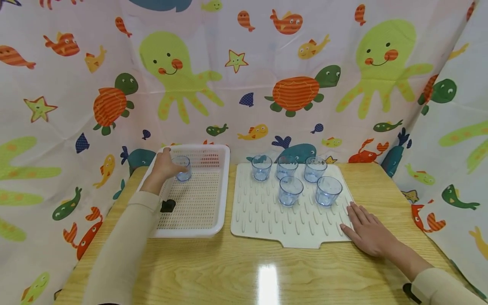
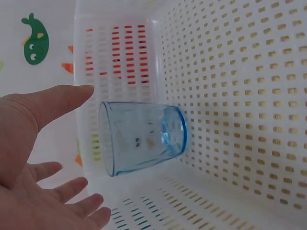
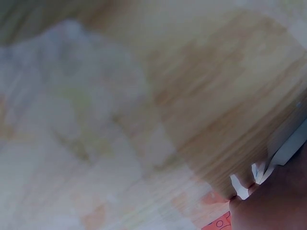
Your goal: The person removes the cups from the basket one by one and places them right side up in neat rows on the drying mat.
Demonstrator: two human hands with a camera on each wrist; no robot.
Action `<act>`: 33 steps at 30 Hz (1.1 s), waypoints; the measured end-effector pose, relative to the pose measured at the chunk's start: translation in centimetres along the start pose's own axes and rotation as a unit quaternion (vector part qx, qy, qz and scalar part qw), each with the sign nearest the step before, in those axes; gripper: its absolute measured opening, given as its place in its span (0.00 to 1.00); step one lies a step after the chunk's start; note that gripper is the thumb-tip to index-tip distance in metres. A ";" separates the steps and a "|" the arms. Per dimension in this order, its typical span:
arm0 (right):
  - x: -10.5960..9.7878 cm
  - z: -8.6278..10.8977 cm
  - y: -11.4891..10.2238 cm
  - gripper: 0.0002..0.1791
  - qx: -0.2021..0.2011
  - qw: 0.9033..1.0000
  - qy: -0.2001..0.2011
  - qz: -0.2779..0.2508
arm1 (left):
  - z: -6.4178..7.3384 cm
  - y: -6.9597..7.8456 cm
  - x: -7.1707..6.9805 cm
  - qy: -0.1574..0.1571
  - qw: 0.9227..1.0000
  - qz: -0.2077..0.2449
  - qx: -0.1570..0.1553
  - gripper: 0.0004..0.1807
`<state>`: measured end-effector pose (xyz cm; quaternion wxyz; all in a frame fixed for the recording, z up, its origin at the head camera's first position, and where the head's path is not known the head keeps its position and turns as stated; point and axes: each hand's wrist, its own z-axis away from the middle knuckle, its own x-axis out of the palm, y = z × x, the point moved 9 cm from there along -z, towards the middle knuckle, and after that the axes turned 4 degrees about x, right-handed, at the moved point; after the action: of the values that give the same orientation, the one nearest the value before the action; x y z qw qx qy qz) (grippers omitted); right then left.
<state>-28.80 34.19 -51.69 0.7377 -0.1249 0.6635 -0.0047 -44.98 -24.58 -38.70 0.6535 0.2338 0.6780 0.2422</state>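
In the head view, my left hand (image 1: pixel 163 166) reaches over the left side of a white plastic basket (image 1: pixel 225 190). Beside it in the basket is a clear bluish drinking glass (image 1: pixel 184 174). The left wrist view shows the thumb and fingers spread around the rim side of this glass (image 2: pixel 139 136), with gaps between them and it. The glass stands on the basket floor near a corner. My right hand (image 1: pixel 367 231) lies flat on the table by the right edge of a cream draining board (image 1: pixel 259 218). In the right wrist view that hand shows only partly at lower right.
Several similar glasses stand upright on the back half of the board, such as a front right glass (image 1: pixel 328 192). A small black item (image 1: pixel 167 206) shows near my left wrist. A sea-animal curtain (image 1: pixel 236 97) hangs behind and at both sides of the wooden table (image 1: pixel 213 271).
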 end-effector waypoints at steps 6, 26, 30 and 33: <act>0.0 0.0 0.0 0.48 0.002 1.000 -0.003 -0.001 | -0.9 -1.1 0.8 0.000 1.000 0.010 -0.014 0.54; -0.2 0.1 0.0 0.47 0.000 1.000 0.003 -0.007 | -2.0 -3.4 3.1 -0.013 0.996 0.046 -0.075 0.51; 0.0 0.1 0.0 0.47 0.002 1.000 0.003 -0.003 | -2.0 -3.5 3.3 -0.014 0.996 0.048 -0.079 0.49; -0.2 0.1 0.0 0.47 0.002 1.000 0.004 0.005 | -2.0 -3.6 3.4 -0.013 0.995 0.053 -0.080 0.48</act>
<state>-28.73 34.19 -51.52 0.7350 -0.1199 0.6674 -0.0028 -47.10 -25.28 -43.52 0.6649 0.2190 0.6347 0.3272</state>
